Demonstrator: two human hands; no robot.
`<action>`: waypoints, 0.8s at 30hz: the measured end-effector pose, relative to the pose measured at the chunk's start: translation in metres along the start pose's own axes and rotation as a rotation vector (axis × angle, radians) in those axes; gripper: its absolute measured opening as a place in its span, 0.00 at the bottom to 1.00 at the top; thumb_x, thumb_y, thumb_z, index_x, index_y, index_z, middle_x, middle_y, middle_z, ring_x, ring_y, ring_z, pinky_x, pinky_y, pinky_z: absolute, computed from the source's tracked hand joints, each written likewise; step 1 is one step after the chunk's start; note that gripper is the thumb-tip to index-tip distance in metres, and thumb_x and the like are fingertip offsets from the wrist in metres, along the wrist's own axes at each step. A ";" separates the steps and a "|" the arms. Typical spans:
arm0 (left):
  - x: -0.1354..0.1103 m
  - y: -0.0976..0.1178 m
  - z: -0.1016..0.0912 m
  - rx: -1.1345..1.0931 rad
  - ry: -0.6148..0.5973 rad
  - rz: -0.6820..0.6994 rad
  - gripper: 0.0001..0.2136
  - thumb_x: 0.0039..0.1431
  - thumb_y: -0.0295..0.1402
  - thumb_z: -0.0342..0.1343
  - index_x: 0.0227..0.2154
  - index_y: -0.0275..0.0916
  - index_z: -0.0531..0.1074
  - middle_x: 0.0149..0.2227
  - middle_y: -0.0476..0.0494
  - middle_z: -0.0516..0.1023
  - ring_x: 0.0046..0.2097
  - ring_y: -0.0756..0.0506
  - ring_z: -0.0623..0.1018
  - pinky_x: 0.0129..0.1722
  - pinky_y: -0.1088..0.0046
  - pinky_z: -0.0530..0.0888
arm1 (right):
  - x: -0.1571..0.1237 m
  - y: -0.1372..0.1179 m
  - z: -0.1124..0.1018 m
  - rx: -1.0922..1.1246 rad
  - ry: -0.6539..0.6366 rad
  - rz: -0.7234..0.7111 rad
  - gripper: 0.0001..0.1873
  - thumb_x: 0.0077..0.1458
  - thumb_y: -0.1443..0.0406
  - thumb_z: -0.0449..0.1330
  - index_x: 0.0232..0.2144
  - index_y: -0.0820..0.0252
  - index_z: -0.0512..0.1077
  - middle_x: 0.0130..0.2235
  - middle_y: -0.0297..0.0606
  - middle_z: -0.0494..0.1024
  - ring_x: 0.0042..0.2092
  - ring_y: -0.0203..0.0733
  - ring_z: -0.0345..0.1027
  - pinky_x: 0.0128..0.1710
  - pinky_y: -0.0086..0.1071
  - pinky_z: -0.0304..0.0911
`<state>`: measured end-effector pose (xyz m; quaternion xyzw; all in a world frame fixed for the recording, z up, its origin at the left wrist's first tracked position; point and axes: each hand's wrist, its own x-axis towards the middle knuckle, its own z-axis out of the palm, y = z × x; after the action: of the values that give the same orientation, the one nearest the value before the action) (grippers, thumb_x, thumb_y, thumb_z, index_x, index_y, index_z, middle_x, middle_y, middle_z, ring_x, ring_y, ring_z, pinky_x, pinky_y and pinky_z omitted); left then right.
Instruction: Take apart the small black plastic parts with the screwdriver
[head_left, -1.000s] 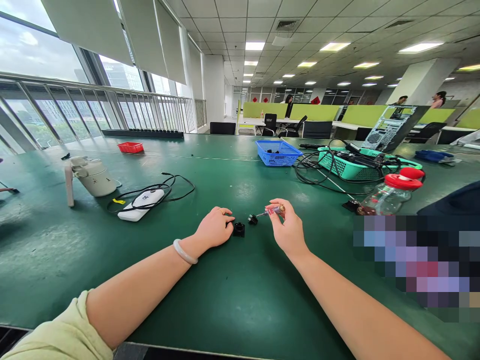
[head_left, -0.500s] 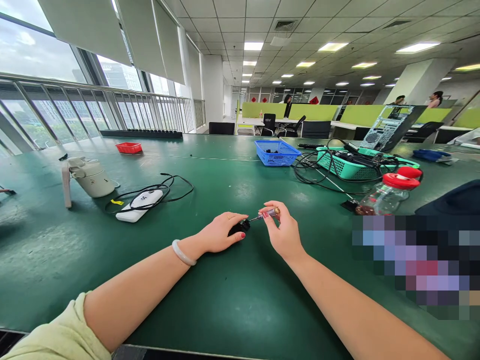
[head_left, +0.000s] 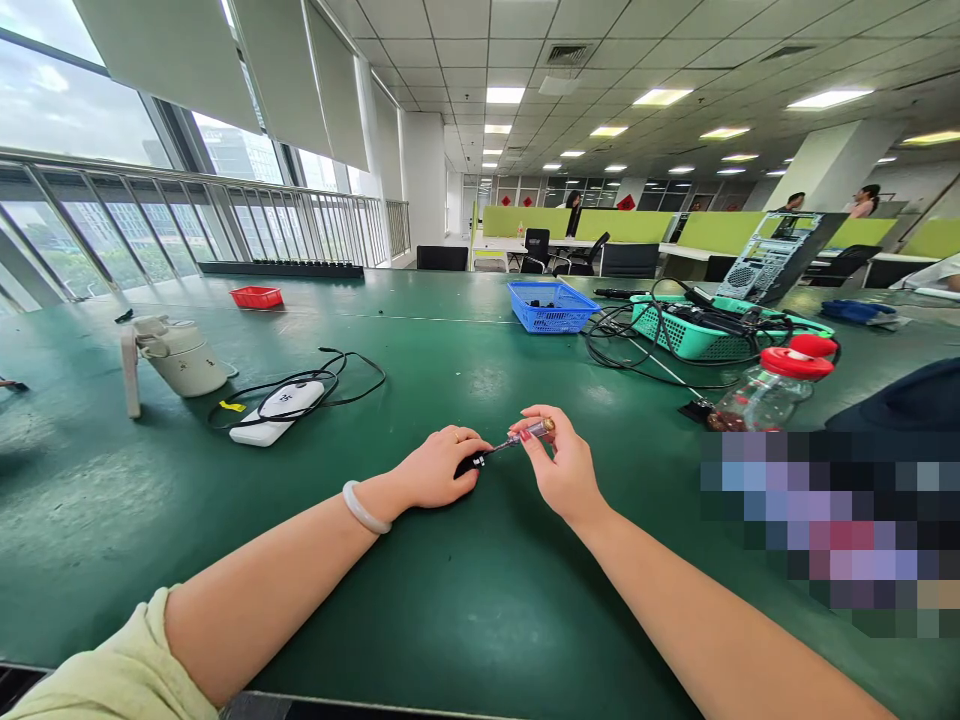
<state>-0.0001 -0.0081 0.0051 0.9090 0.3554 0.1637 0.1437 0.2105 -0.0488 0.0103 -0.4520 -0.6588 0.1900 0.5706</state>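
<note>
My left hand (head_left: 437, 466) rests on the green table (head_left: 465, 600) with its fingers closed over a small black part (head_left: 470, 464), pinning it down. A white bangle sits on that wrist. My right hand (head_left: 564, 468) pinches a small screwdriver (head_left: 520, 437) with a clear pinkish handle. Its thin shaft slants down to the left and its tip meets the black part under my left fingers. Most of the part is hidden by my fingers.
A white power bank with a black cable (head_left: 279, 408) and a cream jug (head_left: 180, 355) lie to the left. A blue basket (head_left: 553, 305), a teal basket of cables (head_left: 697, 335), a red-lidded jar (head_left: 772, 390) and a small red tray (head_left: 256, 296) stand farther off. People sit at distant desks.
A second ago two black pieces lay apart, one on the screwdriver tip. My left hand has since covered the part on the table and the screwdriver tip has come down to it.
</note>
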 end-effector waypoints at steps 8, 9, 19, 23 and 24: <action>-0.003 0.005 0.001 0.054 0.042 -0.078 0.20 0.59 0.27 0.48 0.53 0.41 0.73 0.55 0.39 0.74 0.56 0.40 0.73 0.61 0.56 0.68 | 0.002 0.003 -0.002 -0.013 -0.004 0.007 0.10 0.61 0.60 0.55 0.45 0.55 0.68 0.38 0.41 0.82 0.41 0.46 0.79 0.45 0.41 0.73; -0.003 0.006 0.000 0.065 0.054 -0.106 0.19 0.59 0.28 0.47 0.52 0.41 0.73 0.55 0.38 0.74 0.56 0.39 0.73 0.61 0.55 0.69 | 0.002 0.003 -0.002 -0.014 -0.002 0.008 0.10 0.61 0.60 0.55 0.45 0.55 0.68 0.38 0.41 0.82 0.41 0.46 0.79 0.45 0.41 0.73; -0.061 -0.030 -0.025 0.175 0.181 -0.295 0.17 0.56 0.29 0.47 0.47 0.39 0.73 0.51 0.38 0.74 0.54 0.39 0.74 0.61 0.57 0.70 | 0.002 0.004 -0.002 -0.019 0.002 0.010 0.11 0.61 0.59 0.55 0.44 0.54 0.68 0.37 0.40 0.82 0.40 0.47 0.79 0.44 0.41 0.72; -0.110 -0.063 -0.045 0.264 0.229 -0.408 0.18 0.57 0.32 0.46 0.47 0.38 0.73 0.52 0.37 0.73 0.54 0.39 0.74 0.61 0.56 0.69 | 0.000 0.007 -0.001 -0.017 0.013 0.001 0.10 0.61 0.59 0.56 0.44 0.54 0.68 0.36 0.39 0.81 0.40 0.46 0.78 0.43 0.41 0.72; -0.121 -0.071 -0.050 0.286 0.233 -0.437 0.18 0.57 0.33 0.46 0.47 0.38 0.73 0.52 0.36 0.73 0.54 0.39 0.74 0.61 0.55 0.68 | 0.000 0.007 0.000 -0.017 0.020 0.000 0.10 0.61 0.59 0.56 0.44 0.54 0.68 0.35 0.39 0.81 0.39 0.46 0.78 0.43 0.41 0.72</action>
<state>-0.1462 -0.0348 0.0001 0.7969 0.5765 0.1805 0.0038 0.2136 -0.0449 0.0048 -0.4585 -0.6548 0.1798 0.5733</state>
